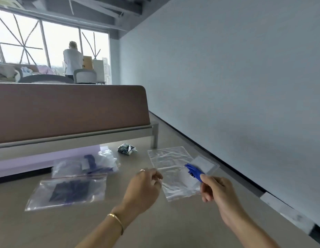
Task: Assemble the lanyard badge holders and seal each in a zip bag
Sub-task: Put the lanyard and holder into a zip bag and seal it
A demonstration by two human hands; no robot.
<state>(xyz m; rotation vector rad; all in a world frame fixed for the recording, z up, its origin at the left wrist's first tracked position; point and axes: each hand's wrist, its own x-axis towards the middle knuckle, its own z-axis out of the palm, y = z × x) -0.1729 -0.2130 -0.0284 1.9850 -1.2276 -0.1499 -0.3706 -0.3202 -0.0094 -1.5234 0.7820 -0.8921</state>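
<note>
Right hand (pixel 215 189) pinches a blue lanyard clip (pixel 194 171) with clear badge sleeve (pixel 205 164), over an empty clear zip bag (pixel 171 168). Left hand (pixel 145 187) fingers curl, pinching that bag's near edge. Two clear zip bags (pixel 69 192) hold dark blue lanyards, left on the beige table (pixel 155 226). Brown divider panel (pixel 66 111) beyond; grey wall (pixel 236 77) right.

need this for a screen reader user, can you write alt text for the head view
Two bare hands work over a pale table: the right hand holds a blue lanyard by a clear badge holder, and the left hand pinches the edge of an empty zip bag. To the left lie two bags of lanyards.
</note>
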